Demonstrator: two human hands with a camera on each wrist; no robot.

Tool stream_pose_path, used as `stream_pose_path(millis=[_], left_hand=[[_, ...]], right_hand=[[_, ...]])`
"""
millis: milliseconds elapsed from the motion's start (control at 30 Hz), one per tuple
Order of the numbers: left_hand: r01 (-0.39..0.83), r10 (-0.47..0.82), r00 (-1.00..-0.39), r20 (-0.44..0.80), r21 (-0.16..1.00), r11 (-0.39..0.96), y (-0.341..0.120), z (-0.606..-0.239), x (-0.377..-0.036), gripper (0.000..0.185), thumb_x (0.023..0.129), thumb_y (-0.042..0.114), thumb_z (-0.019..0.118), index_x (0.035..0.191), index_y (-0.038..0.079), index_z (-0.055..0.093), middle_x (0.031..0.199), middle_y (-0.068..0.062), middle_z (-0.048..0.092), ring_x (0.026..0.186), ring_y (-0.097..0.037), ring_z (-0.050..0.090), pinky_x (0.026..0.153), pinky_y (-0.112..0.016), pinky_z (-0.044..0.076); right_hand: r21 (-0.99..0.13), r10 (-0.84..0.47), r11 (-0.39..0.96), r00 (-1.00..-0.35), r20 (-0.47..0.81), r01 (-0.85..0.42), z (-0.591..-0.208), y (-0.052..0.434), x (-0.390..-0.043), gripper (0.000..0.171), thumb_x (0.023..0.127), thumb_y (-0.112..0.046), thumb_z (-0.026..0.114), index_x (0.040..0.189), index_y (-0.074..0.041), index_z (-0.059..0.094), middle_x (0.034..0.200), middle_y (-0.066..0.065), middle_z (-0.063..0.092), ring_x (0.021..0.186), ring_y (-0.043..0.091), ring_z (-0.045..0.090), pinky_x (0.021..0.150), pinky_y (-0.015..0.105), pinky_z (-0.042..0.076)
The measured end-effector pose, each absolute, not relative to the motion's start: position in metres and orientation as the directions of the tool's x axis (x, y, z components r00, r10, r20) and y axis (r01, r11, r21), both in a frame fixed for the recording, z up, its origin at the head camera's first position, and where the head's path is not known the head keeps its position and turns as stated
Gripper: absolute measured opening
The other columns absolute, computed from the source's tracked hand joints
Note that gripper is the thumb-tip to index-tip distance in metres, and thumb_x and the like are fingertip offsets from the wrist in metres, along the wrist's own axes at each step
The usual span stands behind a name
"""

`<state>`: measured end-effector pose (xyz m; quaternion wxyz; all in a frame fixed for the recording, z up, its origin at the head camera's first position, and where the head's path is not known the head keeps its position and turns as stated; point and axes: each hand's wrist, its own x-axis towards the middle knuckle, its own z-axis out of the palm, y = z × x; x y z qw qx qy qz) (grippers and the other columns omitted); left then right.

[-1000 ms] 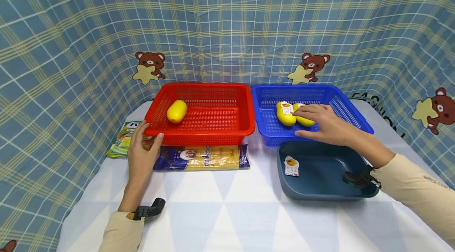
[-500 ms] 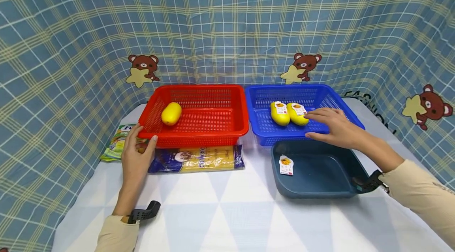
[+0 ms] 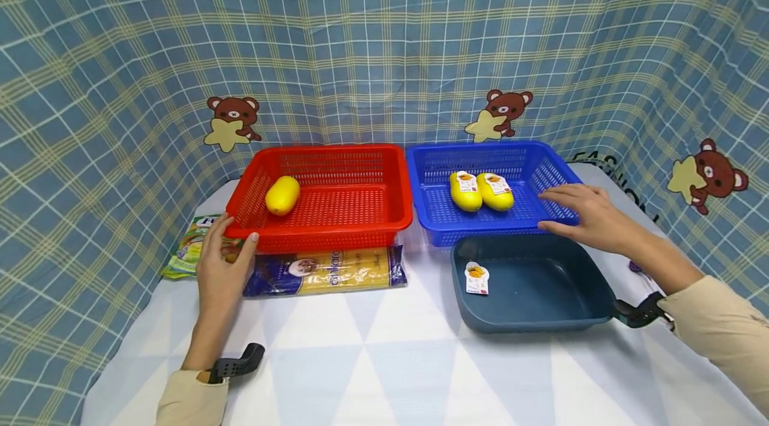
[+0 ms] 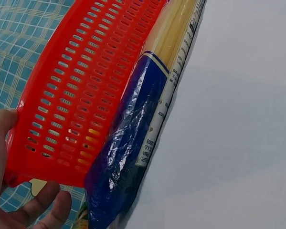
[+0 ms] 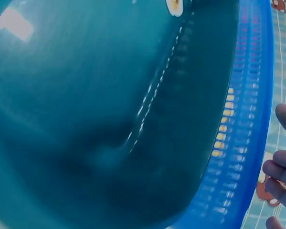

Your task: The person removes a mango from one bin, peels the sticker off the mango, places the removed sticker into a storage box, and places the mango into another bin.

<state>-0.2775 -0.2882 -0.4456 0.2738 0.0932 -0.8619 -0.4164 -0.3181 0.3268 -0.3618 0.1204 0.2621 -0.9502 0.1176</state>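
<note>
Head view: we spread our left hand [image 3: 221, 272] at a red rectangular plastic basket [image 3: 342, 207], right hand [image 3: 593, 218] by a blue rectangular plastic basket [image 3: 529, 199].

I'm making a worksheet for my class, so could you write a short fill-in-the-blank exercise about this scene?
1. The blue basket contains exactly ____ yellow items.
2. Of the yellow items, ____ lies in the red basket.
3. The left hand is at a front corner of the ____ basket.
4. The dark tray stands in front of the ____ basket.

Missing words: two; one; red; blue.
</note>
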Motion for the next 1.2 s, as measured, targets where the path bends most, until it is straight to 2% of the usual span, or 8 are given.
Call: stream_pose_path(millis=[400, 600, 667, 800, 900, 1067, 1200], left_hand=[[0.035, -0.399, -0.845, 0.357, 0.781, 0.623, -0.287, -0.446, -0.273, 0.065, 0.097, 0.045, 0.062, 0.153, 0.021, 0.041, 0.160, 0.014, 0.030, 0.135, -0.027, 0.044, 0.107, -0.052, 0.041], [0.000, -0.379, -0.827, 0.416, 0.673, 0.740, -0.285, -0.436, -0.267, 0.067, 0.095, 0.045, 0.062, 0.153, 0.017, 0.043, 0.158, -0.001, 0.037, 0.140, -0.037, 0.035, 0.111, -0.061, 0.029], [0.002, -0.376, -0.806, 0.457, 0.637, 0.771, -0.282, -0.432, -0.265, 0.067, 0.094, 0.043, 0.064, 0.152, 0.016, 0.045, 0.156, -0.005, 0.041, 0.138, -0.038, 0.033, 0.107, -0.063, 0.030], [0.088, -0.341, -0.768, 0.542, 0.617, 0.782, -0.268, -0.423, -0.263, 0.064, 0.091, 0.037, 0.069, 0.147, 0.012, 0.050, 0.151, -0.011, 0.046, 0.132, -0.038, 0.033, 0.102, -0.065, 0.031], [0.170, -0.296, -0.765, 0.573, 0.621, 0.765, -0.248, -0.413, -0.265, 0.062, 0.090, 0.035, 0.071, 0.145, 0.013, 0.052, 0.149, -0.012, 0.047, 0.131, -0.038, 0.034, 0.103, -0.065, 0.031], [0.294, -0.184, -0.803, 0.567, 0.645, 0.705, -0.203, -0.389, -0.274, 0.063, 0.090, 0.036, 0.074, 0.146, 0.017, 0.052, 0.150, -0.009, 0.046, 0.133, -0.034, 0.034, 0.106, -0.065, 0.028], [0.400, -0.049, -0.834, 0.549, 0.664, 0.631, -0.161, -0.367, -0.287, 0.067, 0.088, 0.040, 0.074, 0.147, 0.021, 0.050, 0.152, -0.005, 0.044, 0.135, -0.032, 0.034, 0.107, -0.065, 0.028]], right_hand=[[-0.149, -0.380, 0.889, -0.879, 0.288, -0.433, -0.366, 0.363, -0.317, 0.062, 0.087, -0.035, 0.078, 0.132, 0.004, 0.059, 0.134, 0.031, 0.053, 0.126, 0.053, 0.041, 0.091, 0.072, 0.025], [-0.184, -0.298, 0.919, -0.920, 0.253, -0.348, -0.368, 0.378, -0.314, 0.066, 0.090, -0.038, 0.074, 0.135, 0.007, 0.055, 0.137, 0.034, 0.048, 0.129, 0.054, 0.037, 0.094, 0.074, 0.023], [-0.186, -0.274, 0.928, -0.931, 0.241, -0.322, -0.369, 0.382, -0.313, 0.068, 0.091, -0.041, 0.072, 0.136, 0.007, 0.054, 0.138, 0.035, 0.047, 0.129, 0.055, 0.036, 0.095, 0.075, 0.023], [-0.183, -0.252, 0.938, -0.940, 0.231, -0.296, -0.370, 0.389, -0.313, 0.069, 0.093, -0.044, 0.070, 0.138, 0.006, 0.053, 0.140, 0.035, 0.046, 0.130, 0.056, 0.036, 0.094, 0.075, 0.025], [-0.202, -0.232, 0.942, -0.954, 0.190, -0.269, -0.370, 0.394, -0.313, 0.073, 0.094, -0.045, 0.068, 0.141, 0.007, 0.049, 0.144, 0.035, 0.042, 0.132, 0.057, 0.034, 0.094, 0.076, 0.025], [-0.254, -0.194, 0.944, -0.977, 0.082, -0.209, -0.370, 0.398, -0.312, 0.079, 0.097, -0.051, 0.061, 0.150, 0.004, 0.039, 0.152, 0.033, 0.033, 0.135, 0.059, 0.028, 0.096, 0.080, 0.023], [-0.296, -0.184, 0.935, -0.981, 0.059, -0.193, -0.372, 0.398, -0.310, 0.080, 0.097, -0.051, 0.060, 0.151, 0.003, 0.037, 0.153, 0.033, 0.031, 0.137, 0.059, 0.024, 0.096, 0.082, 0.019]])
